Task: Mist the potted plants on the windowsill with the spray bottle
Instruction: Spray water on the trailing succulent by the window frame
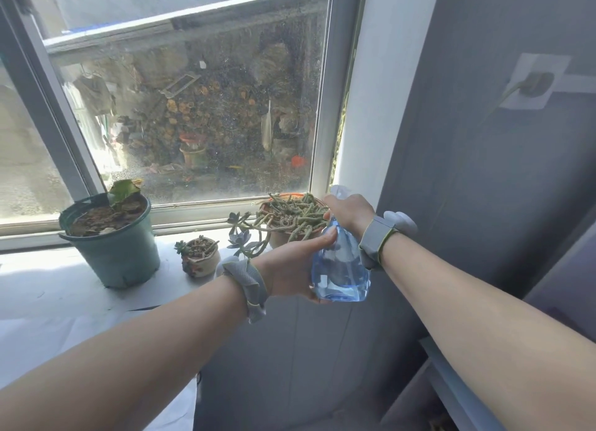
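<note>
A clear blue spray bottle (342, 269) hangs in the air at the right end of the windowsill (48, 288). My left hand (290, 266) cups its body from the left and below. My right hand (350, 213) wraps its neck and trigger head from above, hiding most of the nozzle. Three pots stand on the sill: a large green pot (119, 253) with soil and one leaf, a small beige pot (201, 259) with tiny succulents, and an orange pot (290, 217) of trailing succulent stems just behind the bottle.
The window pane (193, 108) rises right behind the pots, its frame post (325, 108) at the right. A grey wall (483, 172) with a socket (532, 82) stands to the right. Both wrists wear grey bands.
</note>
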